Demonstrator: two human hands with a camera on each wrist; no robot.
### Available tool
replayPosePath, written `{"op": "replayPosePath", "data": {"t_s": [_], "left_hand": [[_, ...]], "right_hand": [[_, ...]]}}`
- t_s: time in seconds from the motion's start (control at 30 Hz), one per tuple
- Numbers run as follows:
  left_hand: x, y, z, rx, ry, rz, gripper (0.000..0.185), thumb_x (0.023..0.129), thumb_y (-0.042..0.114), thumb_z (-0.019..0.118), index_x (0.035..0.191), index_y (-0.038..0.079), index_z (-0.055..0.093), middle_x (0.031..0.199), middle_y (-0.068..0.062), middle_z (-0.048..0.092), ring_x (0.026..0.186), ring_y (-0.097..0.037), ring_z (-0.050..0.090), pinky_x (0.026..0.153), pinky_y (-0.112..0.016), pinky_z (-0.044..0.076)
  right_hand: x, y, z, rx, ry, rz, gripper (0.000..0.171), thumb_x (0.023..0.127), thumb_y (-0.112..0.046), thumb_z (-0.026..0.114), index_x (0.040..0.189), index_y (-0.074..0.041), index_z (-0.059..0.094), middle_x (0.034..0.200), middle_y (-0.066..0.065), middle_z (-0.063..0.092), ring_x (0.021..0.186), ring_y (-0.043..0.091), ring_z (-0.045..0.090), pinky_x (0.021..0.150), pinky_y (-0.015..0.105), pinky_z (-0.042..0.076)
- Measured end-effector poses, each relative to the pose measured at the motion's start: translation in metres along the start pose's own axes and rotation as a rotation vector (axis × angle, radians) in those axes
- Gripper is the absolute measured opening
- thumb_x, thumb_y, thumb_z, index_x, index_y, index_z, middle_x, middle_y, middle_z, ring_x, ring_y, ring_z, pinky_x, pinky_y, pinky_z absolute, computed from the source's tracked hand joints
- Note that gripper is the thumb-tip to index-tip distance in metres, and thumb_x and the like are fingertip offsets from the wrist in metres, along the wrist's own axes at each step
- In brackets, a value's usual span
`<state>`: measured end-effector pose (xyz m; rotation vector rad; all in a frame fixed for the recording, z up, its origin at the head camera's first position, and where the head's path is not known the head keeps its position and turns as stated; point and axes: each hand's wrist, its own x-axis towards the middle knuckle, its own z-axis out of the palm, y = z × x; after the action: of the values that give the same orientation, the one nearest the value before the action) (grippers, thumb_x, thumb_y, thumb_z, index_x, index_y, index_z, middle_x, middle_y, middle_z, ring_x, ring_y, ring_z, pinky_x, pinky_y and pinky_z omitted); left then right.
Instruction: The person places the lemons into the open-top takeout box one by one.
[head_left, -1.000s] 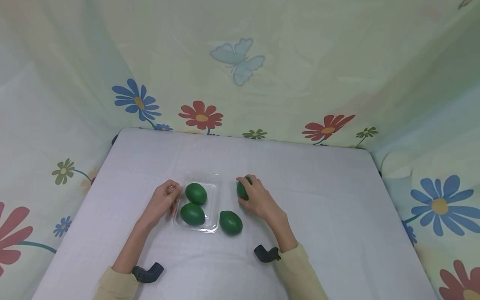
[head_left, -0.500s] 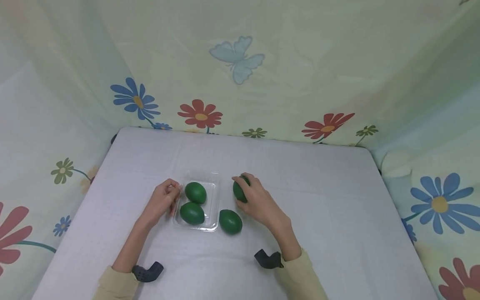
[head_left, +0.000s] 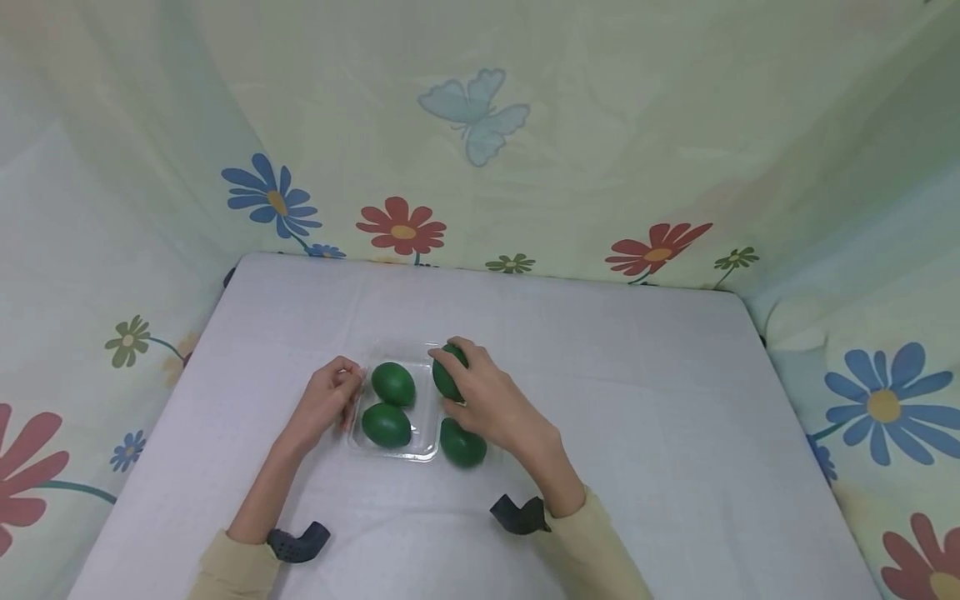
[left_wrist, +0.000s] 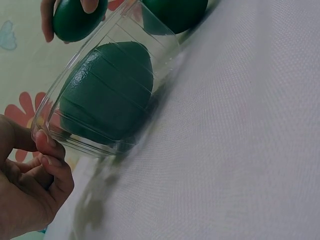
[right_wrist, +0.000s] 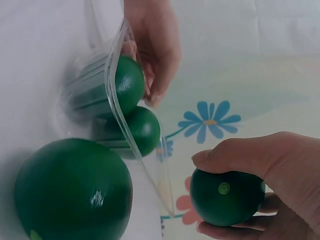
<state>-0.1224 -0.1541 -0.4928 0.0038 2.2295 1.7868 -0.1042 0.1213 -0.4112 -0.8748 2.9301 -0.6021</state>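
Observation:
A clear plastic container [head_left: 422, 455] stands left of centre with two green limes [head_left: 393, 384] inside along its left side. My left hand [head_left: 324, 400] pinches the container's left rim between thumb and finger, as the left wrist view shows at the corner. My right hand [head_left: 495, 404] grips another lime [right_wrist: 227, 197], thumb on one side and fingers on the other. In the head view this lime overlaps the container's far right rim; the right wrist view has it above the rim's level. One more lime [head_left: 462, 444] lies on the table just right of the container, partly under the right hand.
A white cloth covers the table [head_left: 637, 400]. Behind and beside it hangs a floral curtain [head_left: 570, 167]. Dark wrist mounts [head_left: 298, 543] sit at both sleeve cuffs, low over the cloth.
My right hand has carried its lime leftward, from the table right of the container to the container's right rim. The left hand stays at the left rim.

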Motion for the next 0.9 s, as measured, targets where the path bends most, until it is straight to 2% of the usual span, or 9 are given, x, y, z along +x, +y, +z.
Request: {"op": "replayPosePath", "data": {"t_s": [0.2, 0.37, 0.63, 0.9], "left_hand": [[0.002, -0.001, 0.000, 0.014, -0.003, -0.002, 0.026, 0.109, 0.021, 0.052, 0.117, -0.004, 0.049, 0.066, -0.003, 0.053, 0.042, -0.016, 0.049, 0.044, -0.029, 0.042], [0.001, -0.002, 0.001, 0.009, 0.001, -0.014, 0.024, 0.108, 0.019, 0.052, 0.115, -0.004, 0.049, 0.065, -0.003, 0.053, 0.042, -0.015, 0.049, 0.044, -0.027, 0.041], [0.001, -0.002, 0.002, 0.027, 0.003, -0.013, 0.023, 0.108, 0.017, 0.051, 0.115, -0.004, 0.049, 0.062, -0.002, 0.052, 0.042, -0.014, 0.048, 0.044, -0.027, 0.041], [0.001, -0.002, 0.001, 0.027, 0.004, -0.012, 0.024, 0.108, 0.019, 0.052, 0.115, -0.004, 0.050, 0.062, -0.002, 0.052, 0.042, -0.014, 0.049, 0.044, -0.027, 0.040]], "right_hand": [[0.016, -0.009, 0.010, -0.027, -0.012, -0.072, 0.063, 0.091, -0.015, 0.079, 0.148, -0.013, 0.050, 0.150, 0.020, 0.045, 0.128, 0.032, 0.055, 0.088, 0.041, 0.061], [0.029, -0.010, 0.025, -0.100, -0.032, -0.106, 0.060, 0.092, -0.016, 0.077, 0.146, -0.013, 0.051, 0.148, 0.019, 0.047, 0.127, 0.032, 0.056, 0.087, 0.040, 0.061], [0.044, -0.011, 0.040, -0.227, -0.081, -0.096, 0.056, 0.096, -0.017, 0.072, 0.147, -0.015, 0.051, 0.152, 0.020, 0.046, 0.132, 0.035, 0.053, 0.100, 0.042, 0.056], [0.054, -0.009, 0.044, -0.326, -0.075, -0.133, 0.062, 0.094, -0.018, 0.076, 0.149, -0.015, 0.049, 0.153, 0.019, 0.044, 0.132, 0.034, 0.053, 0.102, 0.043, 0.055]]}}
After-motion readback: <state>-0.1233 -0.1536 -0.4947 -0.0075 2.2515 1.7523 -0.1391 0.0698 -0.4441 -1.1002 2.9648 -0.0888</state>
